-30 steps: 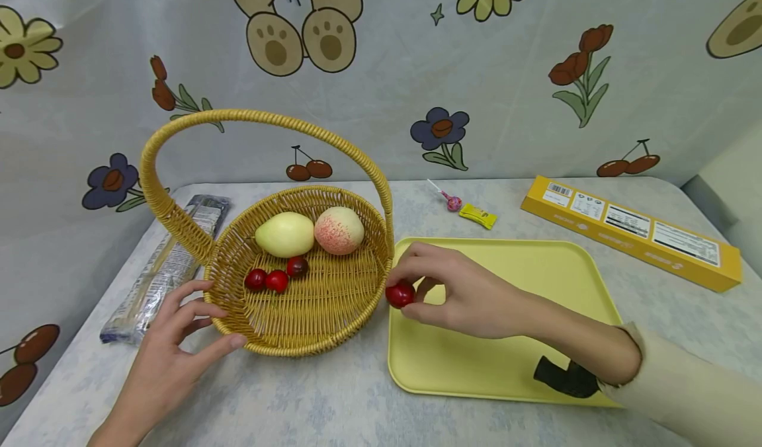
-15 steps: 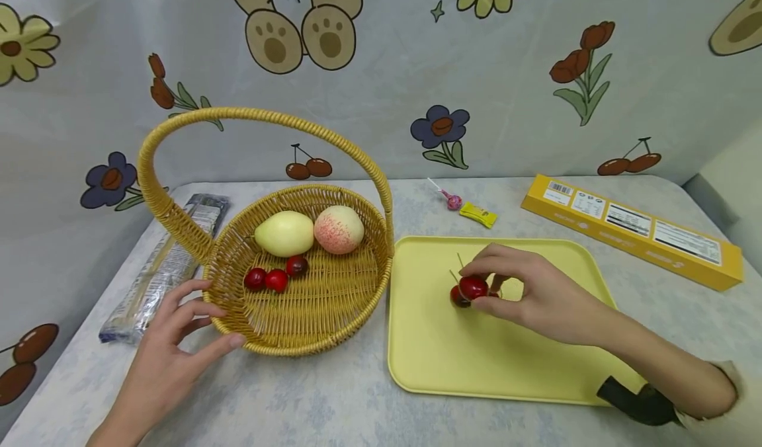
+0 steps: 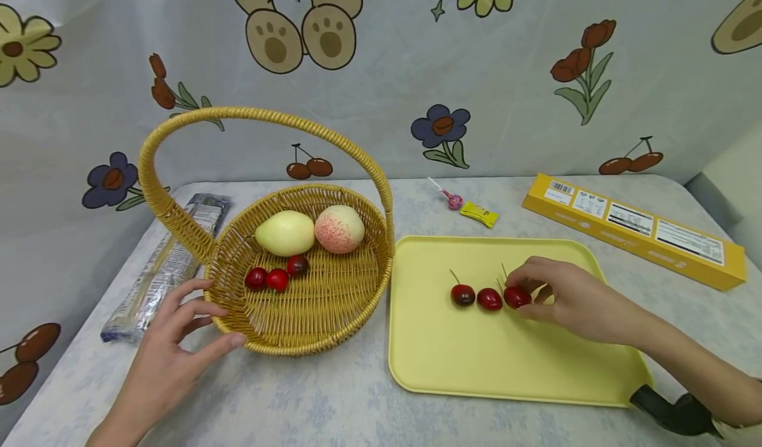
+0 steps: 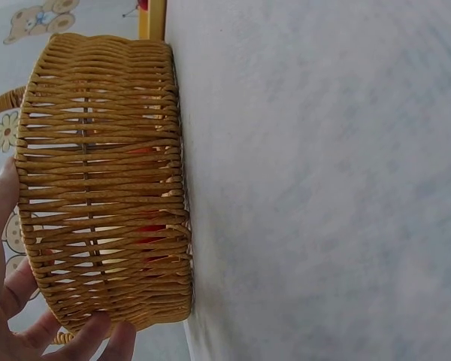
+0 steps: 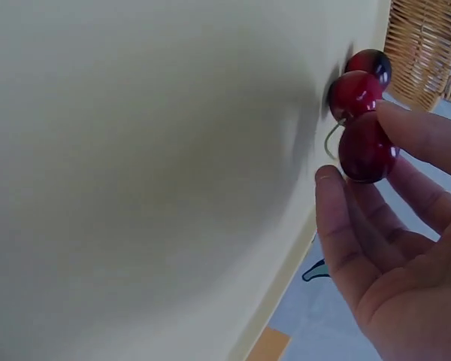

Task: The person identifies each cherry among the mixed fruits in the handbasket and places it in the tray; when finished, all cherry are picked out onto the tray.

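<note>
My right hand [image 3: 568, 305] pinches a red cherry [image 3: 516, 296] between thumb and fingers at the right end of a row on the yellow tray [image 3: 476, 361]. Two more cherries with stems, a red one [image 3: 489, 299] and a darker one [image 3: 462, 295], lie to its left. In the right wrist view the pinched cherry [image 5: 367, 148] partly hides its neighbour. My left hand [image 3: 172, 354] rests against the near left side of the wicker basket [image 3: 321, 331], fingers spread, thumb at the rim. Inside lie a pear [image 3: 286, 233], a peach [image 3: 339, 229] and three cherries [image 3: 277, 280].
Behind the tray are a lollipop [image 3: 454, 201] and a small yellow packet [image 3: 479, 214]. A long yellow box [image 3: 634, 232] lies at the back right. A silvery plastic package [image 3: 161, 275] lies left of the basket, whose tall handle [image 3: 268, 115] arches over it.
My right hand has carried the cherry from beside the basket rightward over the tray to the right end of the row. The left hand and basket have stayed put.
</note>
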{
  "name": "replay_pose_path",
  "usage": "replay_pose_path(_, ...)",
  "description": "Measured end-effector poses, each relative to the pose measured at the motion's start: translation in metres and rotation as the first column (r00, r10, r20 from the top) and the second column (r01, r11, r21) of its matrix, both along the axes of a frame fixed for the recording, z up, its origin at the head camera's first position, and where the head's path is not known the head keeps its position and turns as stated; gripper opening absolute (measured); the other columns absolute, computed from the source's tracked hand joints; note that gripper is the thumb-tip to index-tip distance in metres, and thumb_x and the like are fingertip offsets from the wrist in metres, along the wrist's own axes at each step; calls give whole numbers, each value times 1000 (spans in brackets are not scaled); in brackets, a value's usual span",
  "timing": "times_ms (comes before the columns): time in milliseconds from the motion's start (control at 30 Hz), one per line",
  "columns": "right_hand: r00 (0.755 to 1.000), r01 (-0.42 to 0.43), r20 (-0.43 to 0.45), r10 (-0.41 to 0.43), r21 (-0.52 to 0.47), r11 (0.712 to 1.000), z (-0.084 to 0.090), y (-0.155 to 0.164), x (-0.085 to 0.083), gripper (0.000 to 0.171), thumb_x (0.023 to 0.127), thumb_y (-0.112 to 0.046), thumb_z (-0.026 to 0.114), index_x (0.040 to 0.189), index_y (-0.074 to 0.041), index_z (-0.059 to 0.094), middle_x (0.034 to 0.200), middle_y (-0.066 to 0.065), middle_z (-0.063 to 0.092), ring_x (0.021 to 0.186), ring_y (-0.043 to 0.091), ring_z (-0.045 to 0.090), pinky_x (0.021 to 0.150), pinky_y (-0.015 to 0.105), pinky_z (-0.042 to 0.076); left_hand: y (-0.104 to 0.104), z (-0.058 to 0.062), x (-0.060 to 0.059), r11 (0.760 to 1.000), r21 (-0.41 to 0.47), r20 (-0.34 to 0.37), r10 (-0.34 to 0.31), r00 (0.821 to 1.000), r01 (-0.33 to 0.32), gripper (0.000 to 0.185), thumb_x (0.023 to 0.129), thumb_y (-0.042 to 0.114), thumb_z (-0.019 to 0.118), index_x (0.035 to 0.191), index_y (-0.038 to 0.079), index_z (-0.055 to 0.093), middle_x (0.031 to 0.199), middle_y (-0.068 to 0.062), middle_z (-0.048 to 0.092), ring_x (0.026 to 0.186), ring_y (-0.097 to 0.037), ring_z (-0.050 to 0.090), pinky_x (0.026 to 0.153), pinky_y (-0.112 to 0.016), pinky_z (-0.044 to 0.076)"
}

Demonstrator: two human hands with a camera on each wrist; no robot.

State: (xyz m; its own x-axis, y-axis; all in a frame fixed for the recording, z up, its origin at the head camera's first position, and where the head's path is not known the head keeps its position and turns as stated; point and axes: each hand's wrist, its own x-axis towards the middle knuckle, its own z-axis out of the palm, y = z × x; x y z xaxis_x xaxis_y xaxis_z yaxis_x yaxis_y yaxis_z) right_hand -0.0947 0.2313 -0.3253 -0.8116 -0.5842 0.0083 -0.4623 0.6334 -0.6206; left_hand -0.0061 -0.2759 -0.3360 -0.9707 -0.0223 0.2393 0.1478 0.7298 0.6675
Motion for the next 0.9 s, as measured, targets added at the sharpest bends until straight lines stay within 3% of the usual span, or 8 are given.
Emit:
replay_pose_path(333, 999, -7, -48, 13, 108, 994, -8, -7, -1, 32, 79, -13, 84, 107, -13, 70, 93, -11, 59, 81, 7, 56, 67, 25, 54, 1, 1, 0, 1000, -5, 10, -4, 1000, 4, 24, 80, 13, 84, 95, 8, 65, 139, -4, 40, 117, -8, 38, 82, -2, 44)
replay_pose_path(900, 999, 25, -36, -23, 52, 998, -5, -1, 1, 36, 80, -17, 84, 113, -11, 69, 96, -11, 62, 83, 8, 57, 60, 22, 54, 1, 0, 0, 1000, -13, -13, -10, 1000, 10, 25, 79, 11, 85, 94, 9, 66, 138, -4, 42, 117, -2, 37, 82, -1, 44)
